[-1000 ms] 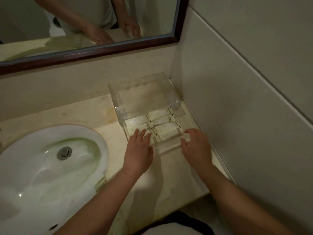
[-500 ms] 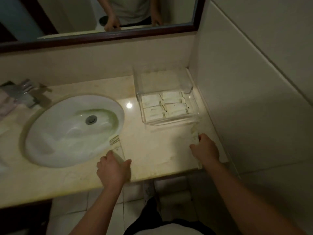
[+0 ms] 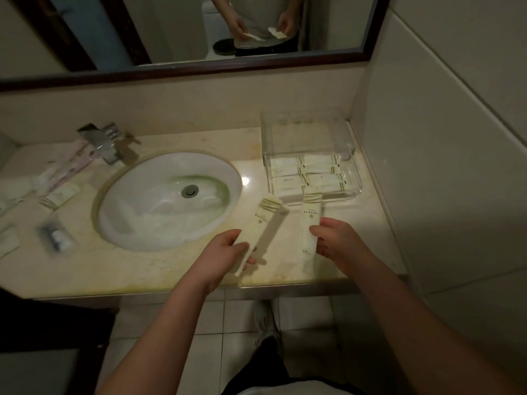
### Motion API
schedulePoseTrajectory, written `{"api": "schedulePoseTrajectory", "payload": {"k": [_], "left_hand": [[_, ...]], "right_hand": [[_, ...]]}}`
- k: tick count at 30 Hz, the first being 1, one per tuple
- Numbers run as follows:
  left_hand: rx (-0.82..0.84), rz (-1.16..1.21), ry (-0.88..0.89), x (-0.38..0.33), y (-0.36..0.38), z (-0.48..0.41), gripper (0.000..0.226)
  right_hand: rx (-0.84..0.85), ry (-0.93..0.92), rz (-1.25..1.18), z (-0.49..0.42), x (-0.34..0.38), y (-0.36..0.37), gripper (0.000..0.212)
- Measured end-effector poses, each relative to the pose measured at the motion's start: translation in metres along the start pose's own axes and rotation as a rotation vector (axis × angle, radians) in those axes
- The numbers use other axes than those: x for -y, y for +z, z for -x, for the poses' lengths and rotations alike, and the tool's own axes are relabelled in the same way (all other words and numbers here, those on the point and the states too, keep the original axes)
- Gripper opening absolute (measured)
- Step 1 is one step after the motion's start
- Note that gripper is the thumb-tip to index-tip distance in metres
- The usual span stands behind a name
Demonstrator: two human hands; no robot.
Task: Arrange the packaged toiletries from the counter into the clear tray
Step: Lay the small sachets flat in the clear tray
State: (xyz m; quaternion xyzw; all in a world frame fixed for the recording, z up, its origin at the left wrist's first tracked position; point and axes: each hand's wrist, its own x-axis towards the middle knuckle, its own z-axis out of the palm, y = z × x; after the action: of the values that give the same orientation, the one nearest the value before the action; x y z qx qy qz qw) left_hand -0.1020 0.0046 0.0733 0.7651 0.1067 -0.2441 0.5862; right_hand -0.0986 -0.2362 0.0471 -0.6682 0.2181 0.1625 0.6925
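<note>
Now both hands are over the front of the marble counter [image 3: 142, 269], each holding one long cream packet with green stripes at its far end. The left hand [image 3: 225, 252] has its grip closed round the near half of a boxed packet [image 3: 266, 223], thumb on top and fingers curled beneath; the box slants up and to the right, its striped end over the counter between the sink [image 3: 159, 212] and the clear tray [image 3: 353, 178]. The right hand [image 3: 339, 242] pinches a flat soft pouch [image 3: 309, 223] at its right edge near the middle, fingers curled. The pouch runs almost straight away from the person, and its far end meets the tray's front wall in this view; whether they touch I cannot tell.

The tray stands in the counter's back right corner, against the side wall. Small white sachets [image 3: 308, 175] lie flat in rows in its front half.

Left of the sink, beside the faucet [image 3: 104, 141], more packaged toiletries [image 3: 58, 196] lie scattered on the counter, blurred. The mirror [image 3: 199, 29] above reflects both hands and their packets.
</note>
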Motion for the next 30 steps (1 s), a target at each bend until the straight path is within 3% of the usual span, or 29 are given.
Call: {"api": "schedulePoseTrajectory", "payload": {"k": [3, 8, 15, 21, 30], "left_hand": [[0.076, 0.103, 0.000, -0.014, -0.010, -0.008, 0.024], [-0.030, 0.025, 0.059, -0.035, -0.024, -0.050, 0.016], [-0.005, -0.001, 0.095, -0.066, -0.032, -0.132, 0.013], [0.118, -0.283, 0.214, -0.097, 0.009, -0.198, 0.011], [0.150, -0.508, 0.248, -0.091, 0.070, -0.238, 0.018]], "right_hand": [[0.036, -0.045, -0.017, 0.005, 0.015, 0.006, 0.021], [0.002, -0.030, -0.063, -0.005, 0.035, 0.011, 0.023], [-0.242, 0.022, -0.147, -0.041, 0.047, 0.004, 0.017], [-0.558, 0.003, -0.198, -0.055, 0.053, -0.028, 0.014], [-0.661, 0.013, -0.333, -0.081, 0.078, -0.069, 0.010]]}}
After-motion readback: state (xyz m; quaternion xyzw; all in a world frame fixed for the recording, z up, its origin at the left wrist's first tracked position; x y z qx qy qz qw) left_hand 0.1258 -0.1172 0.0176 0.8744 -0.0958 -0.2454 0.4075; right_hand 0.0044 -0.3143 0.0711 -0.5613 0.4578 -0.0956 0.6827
